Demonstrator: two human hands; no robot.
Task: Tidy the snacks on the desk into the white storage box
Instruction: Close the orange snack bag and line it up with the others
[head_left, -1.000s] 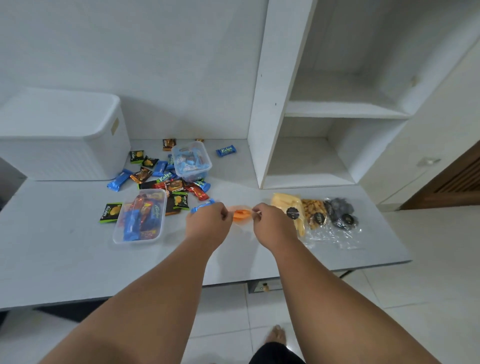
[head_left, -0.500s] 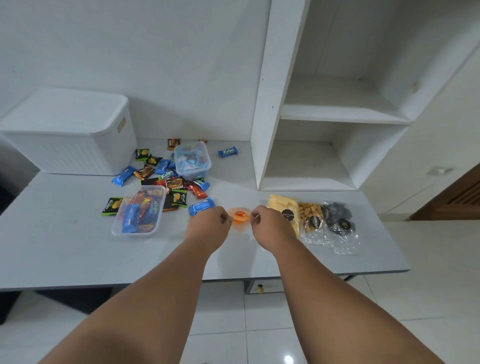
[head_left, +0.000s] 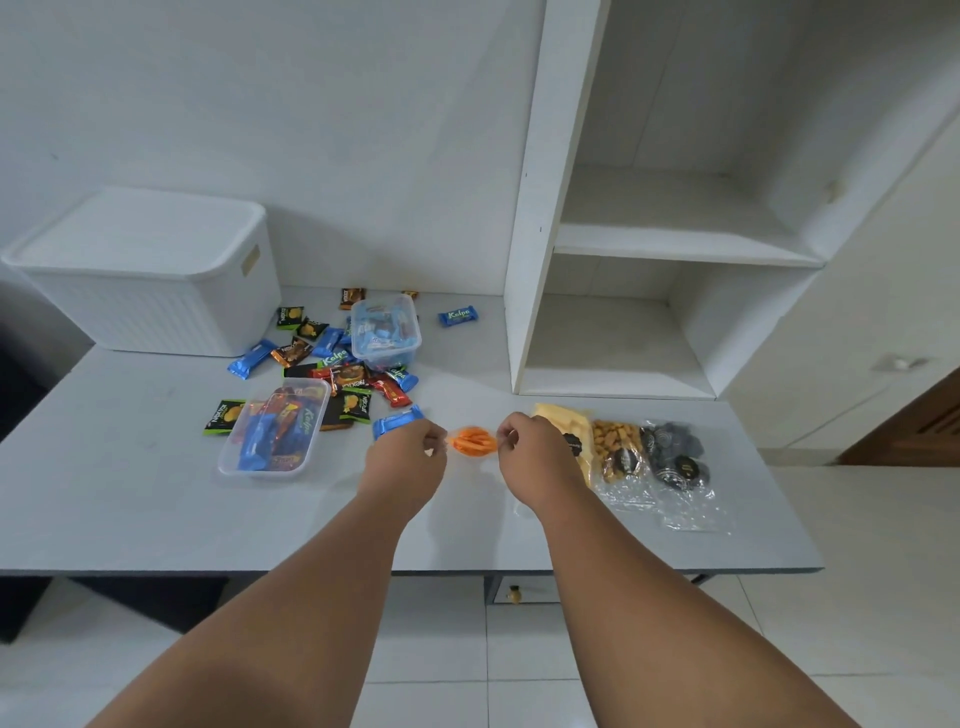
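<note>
Head view: the fingertips (head_left: 435, 442) of the left hand (head_left: 408, 460) and of the right hand (head_left: 535, 460) are curled in tight. Each hand pinches 1 end of a small clear orange snack bag (head_left: 471, 440), which is held stretched between them just above the desk (head_left: 130, 493).

The bag is well to the right of the white storage box (head_left: 156, 306) and nearer the desk's front edge than the box is. The box's lid (head_left: 135, 228) is on, so my judgement is that 1 hand should take the bag alone and leave the other free to lift the lid. A pinch on the plastic edge, not on the sticks inside, looks safer, since they seem brittle.

Between the bag and the box lie 2 clear tubs (head_left: 275, 431) and scattered wrapped bars (head_left: 253, 358), so carrying the bag high over them should avoid knocking any. On the side of the bag away from the box, 3 more clear bags (head_left: 621, 449) wait.
</note>
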